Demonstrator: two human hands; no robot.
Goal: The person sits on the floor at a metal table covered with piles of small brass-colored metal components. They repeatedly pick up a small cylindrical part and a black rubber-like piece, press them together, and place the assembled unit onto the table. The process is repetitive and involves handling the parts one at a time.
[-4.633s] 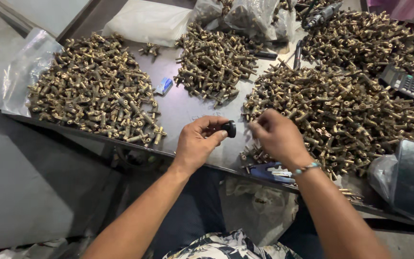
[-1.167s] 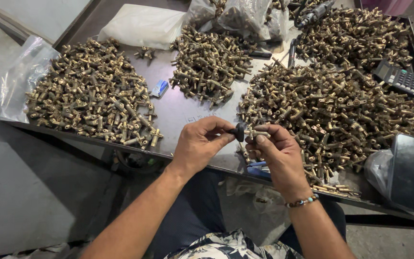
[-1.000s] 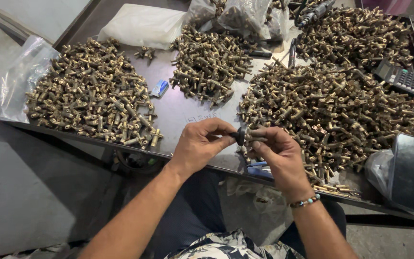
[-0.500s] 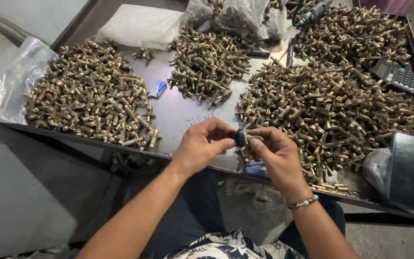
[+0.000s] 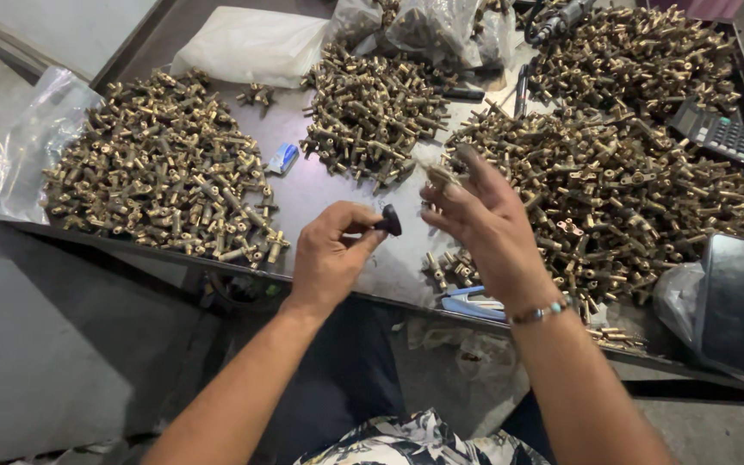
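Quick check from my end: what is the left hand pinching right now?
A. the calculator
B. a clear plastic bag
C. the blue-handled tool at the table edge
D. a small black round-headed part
D. The left hand pinches a small black round-headed part at its fingertips, over the table; the right hand is apart from it, raised and blurred, with a brass piece at its fingers.

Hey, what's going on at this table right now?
A person sits at a dark metal table covered in heaps of small brass fittings. The left hand pinches a small black tool. The right hand is raised beside it, blurred, with a brass piece at its fingertips. A calculator lies at right.
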